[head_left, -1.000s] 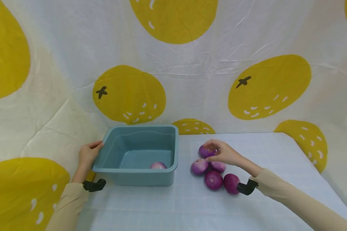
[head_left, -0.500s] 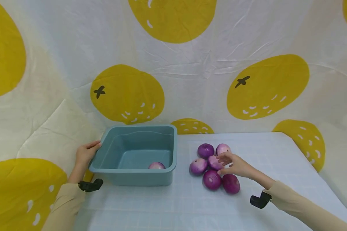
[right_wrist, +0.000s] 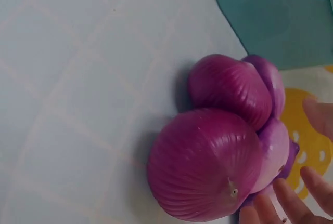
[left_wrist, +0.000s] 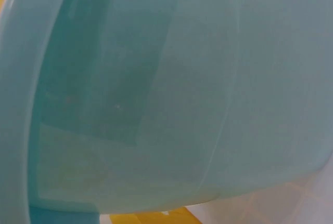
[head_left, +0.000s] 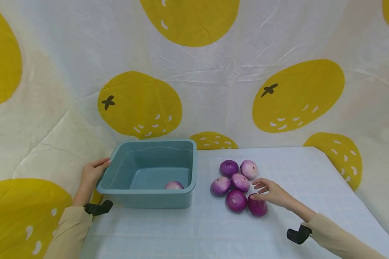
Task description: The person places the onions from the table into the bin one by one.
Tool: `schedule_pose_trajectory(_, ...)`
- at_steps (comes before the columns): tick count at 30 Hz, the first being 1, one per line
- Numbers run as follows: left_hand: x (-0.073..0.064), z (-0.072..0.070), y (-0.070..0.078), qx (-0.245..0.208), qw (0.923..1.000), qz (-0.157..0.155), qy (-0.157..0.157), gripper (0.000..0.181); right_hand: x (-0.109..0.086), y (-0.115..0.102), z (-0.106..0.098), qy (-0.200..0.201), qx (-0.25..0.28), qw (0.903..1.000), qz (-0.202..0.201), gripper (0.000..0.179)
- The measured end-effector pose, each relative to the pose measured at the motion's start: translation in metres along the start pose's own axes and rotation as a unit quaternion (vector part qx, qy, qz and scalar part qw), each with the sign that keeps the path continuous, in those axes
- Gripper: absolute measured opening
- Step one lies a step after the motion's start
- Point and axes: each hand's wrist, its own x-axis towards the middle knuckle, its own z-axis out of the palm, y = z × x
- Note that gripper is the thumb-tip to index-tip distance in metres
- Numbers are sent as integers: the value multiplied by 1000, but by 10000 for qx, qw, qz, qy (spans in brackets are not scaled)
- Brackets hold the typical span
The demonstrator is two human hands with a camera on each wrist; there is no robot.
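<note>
My left hand (head_left: 92, 174) is at the left rim of a blue-green plastic basin (head_left: 149, 191), gripping its edge with the fingertips. In the left wrist view the basin's outer wall (left_wrist: 182, 78) fills the picture and the hand is out of sight. Inside the basin lies one red onion (head_left: 174, 185). My right hand (head_left: 272, 193), fingers spread and loosely bent, hovers at the right side of a cluster of several red onions. Its thumb overlaps the dark front-right onion (head_left: 257, 207). In the right wrist view that onion (right_wrist: 205, 164) is nearest, with the fingertips (right_wrist: 291, 200) beside the cluster.
In the cluster, a pale onion (head_left: 249, 169) and a dark purple onion (head_left: 229, 168) sit at the back, and another dark onion (head_left: 236, 200) at the front. A pale checked cloth (head_left: 214, 233) covers the table. A fruit-print curtain (head_left: 214, 108) hangs behind.
My right hand has drawn away from the rear onions toward the right and front, uncovering the pale rear onion. My left hand keeps its place on the basin. The head view has shifted slightly.
</note>
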Motion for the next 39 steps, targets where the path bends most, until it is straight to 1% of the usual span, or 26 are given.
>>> schedule_pose_trajectory(4, 1, 2, -1, -39, 10000, -36, 5, 57, -8, 4, 2, 242, -93, 9984, 498, 58)
schedule_pose_trajectory(6, 1, 2, -1, -41, 10000, -41, 10, 57, -12, 6, 3, 296, -172, 9971, 681, 59)
schedule_pose_trajectory(9, 0, 3, -1, -56, 10000, -51, -10, 57, -16, 9, 4, 275, -217, 9962, 799, 60)
schedule_pose_trajectory(12, -1, 2, 0, -81, 9999, -61, -21, 58, -17, 11, 6, 228, -85, 9961, 849, 63)
schedule_pose_trajectory(15, -1, 2, 0, -100, 9999, -53, -29, 59, -16, 14, 7, 139, 110, 9955, 927, 66)
schedule_pose_trajectory(17, -2, 2, 0, -93, 9999, -47, -25, 59, -15, 17, 6, 9, 266, 9945, 1010, 68)
schedule_pose_trajectory(19, -2, 2, 0, -85, 10000, -45, -16, 59, -13, 20, 5, -158, 484, 9922, 1138, 69)
schedule_pose_trajectory(22, -2, 3, 0, -73, 10000, -40, 6, 59, -11, 27, 4, -454, 866, 9863, 1332, 70)
schedule_pose_trajectory(26, -3, 3, 1, -57, 10000, -20, 42, 59, -10, 33, 0, -857, 1338, 9780, 1352, 71)
schedule_pose_trajectory(30, -2, 3, 0, -23, 10000, -8, 80, 59, -10, 36, -4, -1119, 1618, 9724, 1253, 70)
schedule_pose_trajectory(34, -3, 3, 1, -1, 10000, 13, 68, 57, -8, 42, -3, -1186, 1736, 9695, 1259, 68)
schedule_pose_trajectory(39, -4, 3, 3, 54, 10000, 39, 56, 54, -6, 46, 0, -1167, 1696, 9708, 1230, 65)
